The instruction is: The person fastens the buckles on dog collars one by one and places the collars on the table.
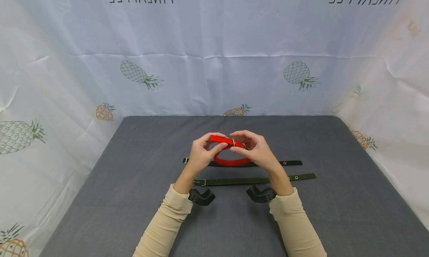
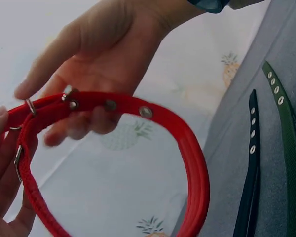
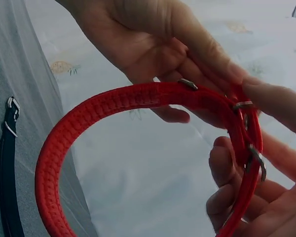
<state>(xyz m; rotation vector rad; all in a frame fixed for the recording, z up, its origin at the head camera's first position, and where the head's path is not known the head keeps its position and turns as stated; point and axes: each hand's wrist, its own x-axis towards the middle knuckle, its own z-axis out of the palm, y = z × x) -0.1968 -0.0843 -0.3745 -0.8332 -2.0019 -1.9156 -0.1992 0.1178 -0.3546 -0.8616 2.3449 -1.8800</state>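
A red collar (image 1: 232,162) with metal eyelets, a buckle (image 1: 234,142) and a ring is held up above the table, bent into a loop. Its two ends overlap at the buckle, between the hands. My left hand (image 1: 201,152) pinches the strap left of the buckle between thumb and fingers. On the other side, my right hand (image 1: 257,149) grips the collar by the buckle, its thumb (image 3: 281,101) near the left thumb (image 3: 214,52). The padded inner side (image 3: 96,111) shows in the right wrist view. Whether the buckle pin sits in an eyelet, I cannot tell.
Behind the red collar a black collar (image 1: 293,162) lies straight across the grey table (image 1: 140,167). A green collar (image 1: 234,181) lies parallel, nearer the person. Black wrist devices (image 1: 202,196) hang below both wrists. White pineapple-print curtains (image 1: 214,82) surround the table.
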